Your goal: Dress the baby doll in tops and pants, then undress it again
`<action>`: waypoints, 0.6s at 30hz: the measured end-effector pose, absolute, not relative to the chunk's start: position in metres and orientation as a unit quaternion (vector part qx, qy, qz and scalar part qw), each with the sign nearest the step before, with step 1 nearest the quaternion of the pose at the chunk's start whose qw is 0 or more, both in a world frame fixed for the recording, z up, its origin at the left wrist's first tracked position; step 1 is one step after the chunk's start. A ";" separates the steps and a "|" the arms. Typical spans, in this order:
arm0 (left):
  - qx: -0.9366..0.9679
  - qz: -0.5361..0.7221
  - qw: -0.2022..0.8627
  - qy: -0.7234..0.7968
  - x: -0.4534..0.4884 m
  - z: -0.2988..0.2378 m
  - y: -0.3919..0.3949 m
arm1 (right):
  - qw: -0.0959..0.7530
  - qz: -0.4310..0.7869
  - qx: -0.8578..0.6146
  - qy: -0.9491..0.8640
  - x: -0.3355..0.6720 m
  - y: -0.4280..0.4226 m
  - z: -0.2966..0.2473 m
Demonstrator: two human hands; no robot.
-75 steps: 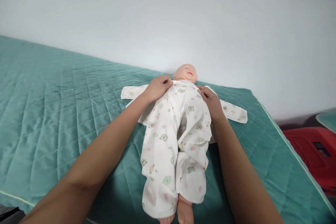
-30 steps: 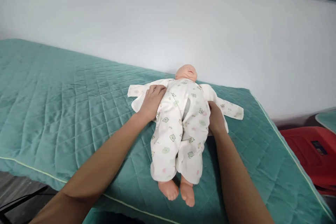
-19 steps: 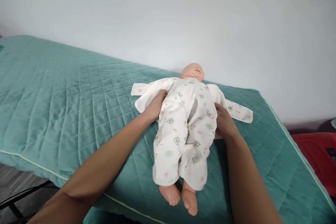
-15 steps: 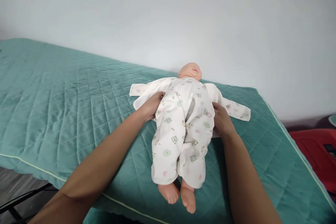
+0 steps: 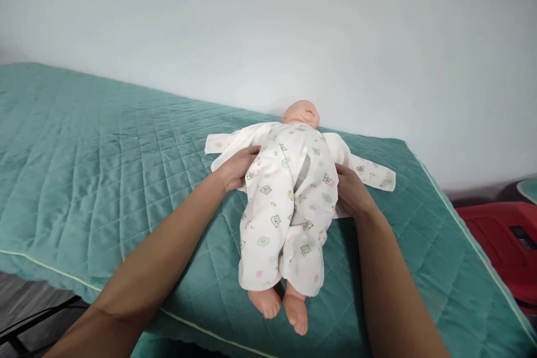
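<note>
A baby doll (image 5: pixel 301 113) lies on its back, its head toward the wall and its bare feet toward me. White baby pants (image 5: pixel 268 218) printed with green bears cover its legs and reach high up its trunk. Under it a white baby top (image 5: pixel 243 142) lies spread, one sleeve out to each side. My left hand (image 5: pixel 240 168) is closed at the left side of the pants, near the waist. On the opposite side my right hand (image 5: pixel 350 190) is closed on the pants' edge. Both hands' fingertips are hidden by the cloth.
A green quilted cover (image 5: pixel 126 168) with pale piping lies over the bed. Behind the doll's head rises a white wall (image 5: pixel 235 28). A red plastic item (image 5: pixel 495 240) stands past the bed's right edge, and a dark metal bar (image 5: pixel 37 319) shows at lower left.
The whole view has shifted a little, so the doll appears slightly farther left. Both hands keep their places at the sides of the pants.
</note>
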State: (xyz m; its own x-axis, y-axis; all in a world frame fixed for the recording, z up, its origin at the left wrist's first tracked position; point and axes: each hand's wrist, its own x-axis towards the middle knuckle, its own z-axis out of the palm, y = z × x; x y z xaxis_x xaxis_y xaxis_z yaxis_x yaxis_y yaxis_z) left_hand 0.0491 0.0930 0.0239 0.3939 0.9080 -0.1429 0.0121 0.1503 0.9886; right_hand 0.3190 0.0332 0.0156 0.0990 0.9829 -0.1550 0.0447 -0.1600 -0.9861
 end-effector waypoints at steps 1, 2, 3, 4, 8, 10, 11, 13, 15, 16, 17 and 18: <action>0.521 0.350 0.662 0.409 0.049 0.024 0.093 | 0.470 0.510 -0.566 -0.446 0.320 0.033 0.015; 0.500 0.346 0.688 0.397 0.048 0.024 0.093 | 0.470 0.517 -0.560 -0.445 0.320 0.034 0.015; 0.487 0.342 0.703 0.390 0.048 0.024 0.093 | 0.468 0.523 -0.556 -0.445 0.321 0.034 0.015; 0.480 0.341 0.711 0.384 0.047 0.024 0.094 | 0.464 0.526 -0.555 -0.447 0.321 0.034 0.016; 0.469 0.343 0.729 0.363 0.047 0.025 0.093 | 0.459 0.527 -0.558 -0.447 0.322 0.033 0.018; 0.459 0.345 0.737 0.356 0.048 0.026 0.092 | 0.468 0.525 -0.555 -0.444 0.320 0.033 0.021; 0.453 0.345 0.742 0.353 0.048 0.026 0.092 | 0.472 0.525 -0.553 -0.441 0.319 0.032 0.023; 0.443 0.345 0.752 0.344 0.049 0.026 0.091 | 0.482 0.528 -0.547 -0.435 0.316 0.031 0.027; 0.438 0.343 0.761 0.332 0.050 0.025 0.091 | 0.496 0.542 -0.532 -0.422 0.313 0.030 0.031; 0.437 0.343 0.764 0.328 0.050 0.024 0.091 | 0.504 0.551 -0.521 -0.414 0.311 0.030 0.032; 0.435 0.344 0.764 0.328 0.051 0.023 0.091 | 0.510 0.560 -0.512 -0.405 0.310 0.030 0.033; 0.433 0.346 0.764 0.330 0.051 0.021 0.092 | 0.515 0.569 -0.503 -0.396 0.310 0.030 0.034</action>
State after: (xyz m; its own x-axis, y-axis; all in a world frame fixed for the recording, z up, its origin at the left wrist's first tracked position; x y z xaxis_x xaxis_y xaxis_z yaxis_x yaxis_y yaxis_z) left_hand 0.0509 0.0920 0.0215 0.5422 0.8150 -0.2043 -0.2426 0.3846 0.8906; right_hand 0.3099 0.0297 0.0339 0.0373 0.9857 -0.1645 -0.1880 -0.1548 -0.9699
